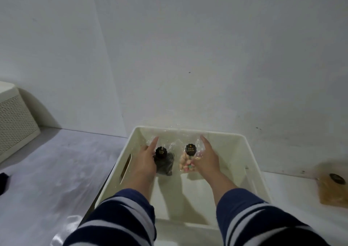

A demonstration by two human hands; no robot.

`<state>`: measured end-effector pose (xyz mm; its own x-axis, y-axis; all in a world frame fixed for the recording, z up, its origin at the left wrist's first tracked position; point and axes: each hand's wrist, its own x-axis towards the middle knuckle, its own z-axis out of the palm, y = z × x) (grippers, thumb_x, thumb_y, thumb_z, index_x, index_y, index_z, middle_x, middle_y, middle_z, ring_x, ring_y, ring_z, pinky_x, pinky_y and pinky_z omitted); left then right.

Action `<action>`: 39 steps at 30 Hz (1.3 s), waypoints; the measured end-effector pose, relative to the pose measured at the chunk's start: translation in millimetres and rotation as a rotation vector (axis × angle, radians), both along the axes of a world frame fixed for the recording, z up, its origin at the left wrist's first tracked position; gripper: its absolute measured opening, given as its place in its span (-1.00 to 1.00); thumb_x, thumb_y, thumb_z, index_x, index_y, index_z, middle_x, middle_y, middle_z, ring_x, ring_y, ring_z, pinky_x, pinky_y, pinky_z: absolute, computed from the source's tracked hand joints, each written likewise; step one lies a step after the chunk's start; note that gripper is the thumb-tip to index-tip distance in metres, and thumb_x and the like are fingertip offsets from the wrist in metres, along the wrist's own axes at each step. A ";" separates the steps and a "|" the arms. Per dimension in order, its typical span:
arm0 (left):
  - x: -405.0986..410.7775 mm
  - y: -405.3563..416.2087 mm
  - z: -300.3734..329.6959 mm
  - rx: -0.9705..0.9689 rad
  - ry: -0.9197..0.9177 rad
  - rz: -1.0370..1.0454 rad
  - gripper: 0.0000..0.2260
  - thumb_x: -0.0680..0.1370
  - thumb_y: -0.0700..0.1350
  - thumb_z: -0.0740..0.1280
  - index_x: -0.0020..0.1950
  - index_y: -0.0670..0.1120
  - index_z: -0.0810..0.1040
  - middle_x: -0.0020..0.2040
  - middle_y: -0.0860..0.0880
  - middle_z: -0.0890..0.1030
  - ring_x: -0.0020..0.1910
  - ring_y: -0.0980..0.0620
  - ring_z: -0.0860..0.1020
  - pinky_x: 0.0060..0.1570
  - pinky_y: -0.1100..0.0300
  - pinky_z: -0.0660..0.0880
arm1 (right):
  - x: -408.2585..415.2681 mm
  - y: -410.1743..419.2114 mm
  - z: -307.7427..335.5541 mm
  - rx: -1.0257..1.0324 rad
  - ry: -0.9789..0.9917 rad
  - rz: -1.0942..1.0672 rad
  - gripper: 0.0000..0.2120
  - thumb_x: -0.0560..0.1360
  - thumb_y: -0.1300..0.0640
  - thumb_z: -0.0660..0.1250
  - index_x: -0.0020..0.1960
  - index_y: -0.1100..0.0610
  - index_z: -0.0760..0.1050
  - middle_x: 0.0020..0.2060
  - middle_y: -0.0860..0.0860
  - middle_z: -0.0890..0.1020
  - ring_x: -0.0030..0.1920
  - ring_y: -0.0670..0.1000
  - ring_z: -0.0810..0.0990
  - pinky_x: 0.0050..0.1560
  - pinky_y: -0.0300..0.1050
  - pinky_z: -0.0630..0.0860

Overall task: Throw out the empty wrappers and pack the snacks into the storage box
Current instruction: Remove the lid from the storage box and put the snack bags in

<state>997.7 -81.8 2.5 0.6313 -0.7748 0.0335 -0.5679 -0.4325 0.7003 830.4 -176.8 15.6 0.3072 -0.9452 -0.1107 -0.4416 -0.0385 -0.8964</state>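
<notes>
White walls meet in a corner behind a pale desk [56, 170] with a glossy covering, and a cream storage box [252, 163] sits on it against the wall, a slot handle cut in its left side. Both arms, in navy and white striped sleeves, reach down into the box. The left hand [145, 161] holds a clear bag of dark snacks [165, 163] bearing a round black label, its index finger pointing straight ahead toward the far wall of the box while the other fingers curl round the bag. The right hand [207, 159] holds a clear bag of pastel-coloured snacks [186, 164] with a similar black label, fingers wrapped along its right side. The two bags stand side by side near the far end of the box. Off to the right, on the desk, lies another clear bag of golden-brown snacks [331, 191]. A cream perforated bin [15, 121] stands at the far left.
</notes>
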 end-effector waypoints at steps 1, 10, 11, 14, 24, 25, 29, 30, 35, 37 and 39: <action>2.2 -5.1 -5.2 0.024 -0.046 0.000 -0.63 0.58 -0.16 0.17 0.21 0.31 0.47 0.05 0.00 0.48 0.06 -0.08 0.52 0.25 -0.10 0.44 | 7.2 -2.2 -6.1 0.004 -0.008 0.001 -0.22 0.44 0.42 0.32 0.46 -0.19 0.18 -0.12 0.00 0.48 -0.23 -0.14 0.47 -0.32 -0.35 0.41; 12.4 -11.1 -28.3 0.307 0.037 -0.012 -0.19 0.54 -0.40 0.12 0.52 0.28 -0.18 0.46 -0.19 0.22 0.43 -0.14 0.27 0.43 -0.09 0.20 | 30.0 0.4 -56.9 0.044 0.086 0.170 -0.18 0.43 0.44 0.33 0.43 -0.20 0.09 -0.04 0.03 0.52 -0.21 -0.14 0.47 -0.32 -0.34 0.42; 12.4 -12.0 -29.2 0.333 0.047 -0.009 -0.16 0.52 -0.41 0.13 0.51 0.29 -0.21 0.46 -0.21 0.22 0.42 -0.15 0.29 0.42 -0.09 0.20 | 28.8 -1.3 -56.4 0.036 0.104 0.181 -0.17 0.42 0.44 0.34 0.44 -0.19 0.08 -0.08 0.03 0.52 -0.23 -0.12 0.46 -0.31 -0.34 0.42; 13.5 -17.5 -26.2 0.379 0.023 0.006 -0.09 0.46 -0.45 0.14 0.51 0.29 -0.23 0.46 -0.22 0.22 0.41 -0.17 0.30 0.39 -0.09 0.26 | 22.9 -5.5 -47.7 0.037 0.162 0.219 -0.18 0.43 0.41 0.35 0.46 -0.18 0.08 -0.12 0.00 0.48 -0.17 -0.04 0.49 -0.15 -0.18 0.51; -31.8 -3.5 62.4 0.640 -0.221 -0.217 -0.69 0.58 -0.18 0.19 0.31 -0.10 0.46 0.28 -0.11 0.51 0.23 -0.12 0.49 0.24 0.05 0.46 | -49.0 2.1 44.8 -0.052 0.546 0.405 -0.60 0.50 0.17 0.34 0.31 0.00 0.41 0.26 0.08 0.48 0.20 0.07 0.50 0.18 -0.13 0.45; -43.5 -3.3 73.3 0.627 -0.237 -0.267 -0.69 0.59 -0.17 0.18 0.32 -0.08 0.46 0.30 -0.10 0.50 0.24 -0.11 0.48 0.25 0.05 0.44 | -60.6 5.1 57.3 -0.080 0.552 0.397 -0.63 0.50 0.16 0.34 0.29 0.01 0.43 0.21 0.07 0.51 0.16 0.06 0.53 0.15 -0.14 0.46; -102.7 -9.7 109.9 0.501 -0.261 -0.428 -0.63 0.60 -0.12 0.23 0.42 0.03 0.38 0.41 -0.02 0.40 0.33 -0.06 0.45 0.32 0.07 0.39 | -120.0 16.9 99.8 -0.165 0.510 0.292 -0.72 0.52 0.14 0.30 0.22 0.00 0.47 -0.01 0.02 0.56 -0.04 0.05 0.59 -0.05 -0.15 0.50; -116.5 -14.0 114.6 0.463 -0.274 -0.452 -0.62 0.59 -0.10 0.23 0.41 0.07 0.38 0.41 0.00 0.41 0.32 -0.04 0.45 0.33 0.06 0.39 | -134.2 17.9 106.2 -0.177 0.513 0.273 -0.72 0.52 0.13 0.30 0.22 -0.01 0.47 0.02 0.02 0.55 -0.05 0.04 0.58 -0.06 -0.16 0.50; -200.7 -35.4 123.0 0.369 -0.294 -0.594 -0.64 0.59 -0.06 0.21 0.39 0.12 0.39 0.35 0.04 0.45 0.28 0.01 0.47 0.28 0.09 0.41 | -217.4 17.0 114.7 -0.165 0.556 0.180 -0.74 0.53 0.14 0.30 0.21 0.02 0.48 0.01 -0.03 0.48 -0.02 -0.03 0.47 0.05 -0.18 0.42; -237.2 -44.5 122.5 0.348 -0.295 -0.634 -0.64 0.59 -0.06 0.21 0.39 0.11 0.39 0.34 0.03 0.46 0.27 0.01 0.48 0.27 0.10 0.42 | -254.2 11.7 112.0 -0.146 0.572 0.146 -0.74 0.53 0.14 0.29 0.21 0.02 0.48 0.00 -0.06 0.45 0.00 -0.04 0.45 0.09 -0.18 0.42; -269.2 -55.3 117.9 0.358 -0.292 -0.667 -0.63 0.59 -0.08 0.22 0.40 0.08 0.38 0.35 0.02 0.45 0.28 -0.01 0.47 0.29 0.09 0.41 | -288.3 3.3 107.6 -0.129 0.595 0.121 -0.74 0.53 0.14 0.29 0.22 0.02 0.48 0.02 -0.05 0.45 0.00 -0.03 0.44 0.06 -0.20 0.41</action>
<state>728.5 -137.1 120.5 0.0369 -0.9800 -0.1957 -0.9238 -0.1081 0.3673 542.2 -173.5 123.2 0.3335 -0.9247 -0.1834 -0.8502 -0.2109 -0.4824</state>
